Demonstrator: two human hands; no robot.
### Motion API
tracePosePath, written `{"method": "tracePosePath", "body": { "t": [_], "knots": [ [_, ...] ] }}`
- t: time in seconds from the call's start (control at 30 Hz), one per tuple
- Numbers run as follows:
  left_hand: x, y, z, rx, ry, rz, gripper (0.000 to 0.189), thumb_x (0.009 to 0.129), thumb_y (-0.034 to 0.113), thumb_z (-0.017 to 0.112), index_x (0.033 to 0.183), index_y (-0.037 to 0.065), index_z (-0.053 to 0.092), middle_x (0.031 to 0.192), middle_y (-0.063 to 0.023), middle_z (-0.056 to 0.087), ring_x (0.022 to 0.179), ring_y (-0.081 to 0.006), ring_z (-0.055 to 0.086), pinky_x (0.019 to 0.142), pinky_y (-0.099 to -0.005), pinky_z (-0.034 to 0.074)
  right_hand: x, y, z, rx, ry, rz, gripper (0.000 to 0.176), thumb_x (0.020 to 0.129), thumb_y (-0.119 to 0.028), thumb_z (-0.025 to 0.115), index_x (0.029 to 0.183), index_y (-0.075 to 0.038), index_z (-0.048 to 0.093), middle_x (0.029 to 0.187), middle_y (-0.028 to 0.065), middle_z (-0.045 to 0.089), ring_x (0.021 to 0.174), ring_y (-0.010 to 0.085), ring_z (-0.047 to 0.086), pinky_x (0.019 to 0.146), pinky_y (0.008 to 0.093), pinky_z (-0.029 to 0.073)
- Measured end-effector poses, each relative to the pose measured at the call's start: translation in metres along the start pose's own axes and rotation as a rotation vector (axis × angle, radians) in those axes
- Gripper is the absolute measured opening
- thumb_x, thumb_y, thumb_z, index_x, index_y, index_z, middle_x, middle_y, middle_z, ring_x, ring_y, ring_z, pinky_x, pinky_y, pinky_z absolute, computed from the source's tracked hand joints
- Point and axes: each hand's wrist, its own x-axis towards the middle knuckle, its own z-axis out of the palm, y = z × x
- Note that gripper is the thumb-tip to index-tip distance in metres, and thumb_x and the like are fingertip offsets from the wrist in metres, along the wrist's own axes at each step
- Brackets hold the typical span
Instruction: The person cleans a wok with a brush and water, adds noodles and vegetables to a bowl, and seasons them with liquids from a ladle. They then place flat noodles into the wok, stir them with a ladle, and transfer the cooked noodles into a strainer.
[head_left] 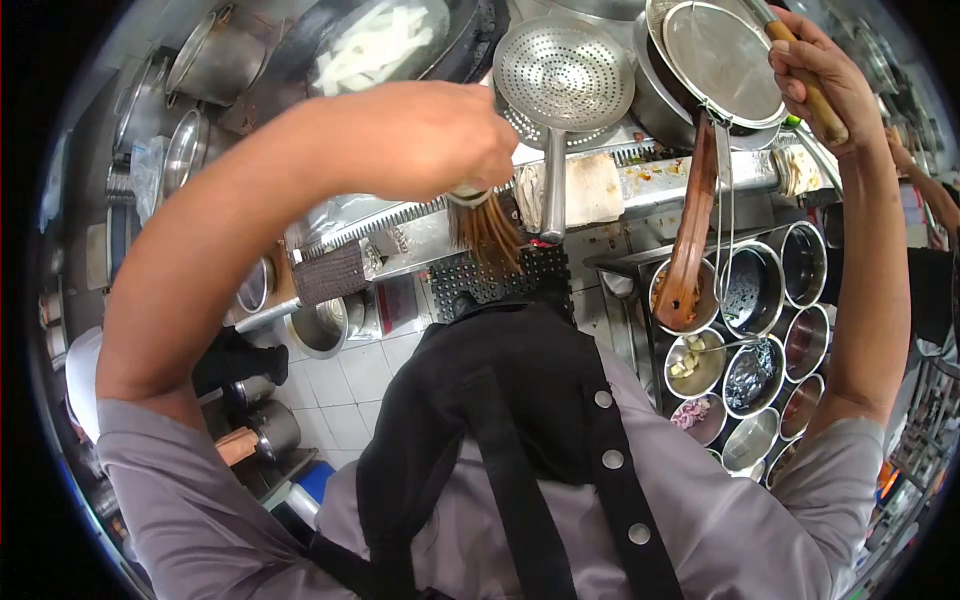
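My left hand [450, 140] is wrapped round the top of a bristle brush [488, 232], whose stiff brown bristles hang down over the counter's front edge. At the upper right, my right hand [825, 85] grips a wooden-handled tool [812, 95]; its metal shaft runs up out of view, so its head is hidden. Between the hands lie a perforated metal strainer [563, 72], its handle pointing towards me, and a round mesh sieve [725, 60] resting over a pot. A long wooden handle [690, 235] sticks out below the sieve. Beyond my left hand, a wok holds white pieces [385, 42].
Folded cloths [590, 190] lie along the metal counter edge. To the right stands a rack of metal bowls [752, 378] with ingredients. Steel pots [215, 60] stand at the left. A black perforated mat [500, 288] lies on the tiled floor. Another person's arm [922, 180] shows far right.
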Motion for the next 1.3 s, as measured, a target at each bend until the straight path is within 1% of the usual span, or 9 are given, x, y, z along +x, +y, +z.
{"method": "tracePosePath", "body": {
  "t": [0.2,0.33,0.43,0.63,0.8,1.0,1.13,1.23,1.3],
  "knots": [
    [-0.005,-0.012,-0.004,0.423,0.161,-0.044,0.016,0.078,0.016,0.055,0.070,0.005,0.063,0.086,-0.0034,0.064,0.090,-0.0266,0.054,0.082,-0.0350,0.049,-0.002,0.004,-0.008,0.007,-0.008,-0.030,0.042,0.082,0.004,0.059,0.123,0.001,0.050,0.073,0.0109,0.060,0.048,0.0166,0.058,0.040,0.0250,0.047],
    [-0.015,-0.008,-0.012,0.276,0.131,-0.056,0.013,0.077,0.014,0.056,0.071,0.005,0.063,0.086,-0.0035,0.063,0.088,-0.0270,0.053,0.081,-0.0352,0.049,0.009,0.017,-0.023,-0.074,-0.147,-0.097,0.046,0.093,-0.011,0.061,0.136,-0.003,0.047,0.081,0.0028,0.056,0.051,0.0030,0.051,0.039,0.0166,0.039],
    [-0.010,-0.008,-0.003,0.058,-0.030,0.082,0.011,0.076,0.012,0.057,0.071,0.004,0.063,0.088,-0.0040,0.064,0.085,-0.0278,0.052,0.080,-0.0354,0.049,0.015,0.016,-0.025,-0.074,-0.176,-0.076,0.047,0.093,-0.010,0.061,0.137,-0.003,0.047,0.081,0.0026,0.056,0.051,0.0028,0.051,0.039,0.0165,0.039],
    [-0.067,0.000,0.001,0.320,0.193,-0.223,0.011,0.077,0.011,0.056,0.074,0.001,0.062,0.098,-0.0057,0.066,0.083,-0.0283,0.050,0.079,-0.0354,0.048,0.024,0.017,-0.025,-0.102,-0.194,-0.073,0.043,0.092,-0.013,0.063,0.133,-0.003,0.049,0.081,0.0009,0.057,0.056,0.0033,0.053,0.042,0.0164,0.039],
    [-0.180,0.032,0.007,0.142,0.170,-0.612,0.011,0.070,-0.004,0.065,0.080,0.002,0.063,0.109,-0.0060,0.068,0.091,-0.0299,0.055,0.081,-0.0385,0.048,0.049,0.022,-0.021,-0.089,-0.091,0.016,0.041,0.092,-0.011,0.060,0.131,-0.005,0.050,0.078,-0.0002,0.054,0.052,0.0023,0.050,0.038,0.0153,0.037],
    [-0.266,0.039,0.196,0.191,0.723,-1.335,0.026,0.083,0.003,0.068,0.109,0.000,0.069,0.114,-0.0152,0.068,0.103,-0.0345,0.061,0.094,-0.0439,0.044,0.118,0.035,0.000,-0.212,0.010,0.031,0.026,0.090,-0.012,0.059,0.116,-0.008,0.057,0.076,-0.0019,0.053,0.053,0.0044,0.050,0.040,0.0184,0.039],
    [-0.229,0.016,0.389,0.264,0.943,-1.432,0.018,0.083,0.002,0.068,0.100,0.006,0.068,0.129,-0.0138,0.061,0.109,-0.0404,0.055,0.098,-0.0488,0.044,0.180,0.048,0.010,-0.300,0.056,0.043,0.021,0.082,-0.008,0.064,0.101,-0.006,0.056,0.074,0.0027,0.056,0.056,0.0130,0.056,0.043,0.0293,0.044],
    [-0.206,0.031,0.381,0.140,0.870,-1.504,0.041,0.078,0.001,0.070,0.119,0.008,0.062,0.146,-0.0145,0.047,0.121,-0.0425,0.045,0.104,-0.0541,0.039,0.228,0.061,0.019,-0.214,0.067,0.010,0.028,0.073,0.001,0.064,0.100,0.000,0.055,0.068,0.0077,0.056,0.051,0.0173,0.055,0.041,0.0332,0.042],
    [-0.206,0.035,0.343,0.280,0.955,-1.512,0.044,0.079,0.003,0.071,0.122,0.006,0.061,0.139,-0.0149,0.050,0.119,-0.0417,0.047,0.104,-0.0528,0.038,0.243,0.058,0.031,-0.270,0.060,0.087,0.023,0.075,0.003,0.064,0.095,0.000,0.053,0.067,0.0072,0.055,0.050,0.0172,0.055,0.040,0.0326,0.041]
  ]
}}
